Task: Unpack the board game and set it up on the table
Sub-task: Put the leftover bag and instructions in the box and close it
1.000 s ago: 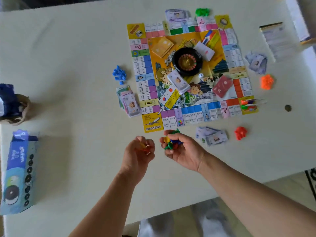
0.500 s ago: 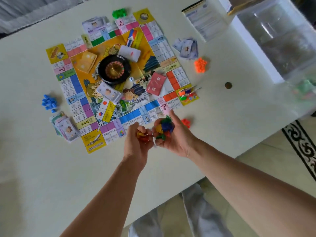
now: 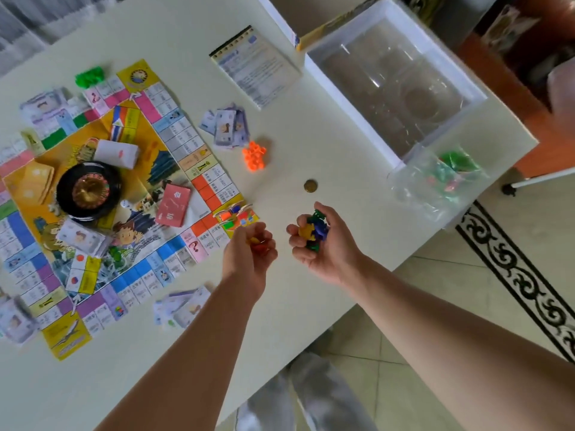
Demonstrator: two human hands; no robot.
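Right hand (image 3: pixel 323 244) — fingers curled round mixed coloured pieces (image 3: pixel 314 230). Left hand (image 3: pixel 252 253) — pinches what look like red pieces (image 3: pixel 257 244), blurred, beside game board (image 3: pixel 102 194).

Game board (image 3: pixel 199 163) lies flat, left (roulette wheel (image 3: pixel 88 189) at its middle); mixed plastic pieces (image 3: pixel 313 230) fill the right hand (image 3: pixel 326 253).

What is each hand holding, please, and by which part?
Right hand cups small green, blue and yellow plastic pieces whole; left hand grips small red plastic pieces whole.
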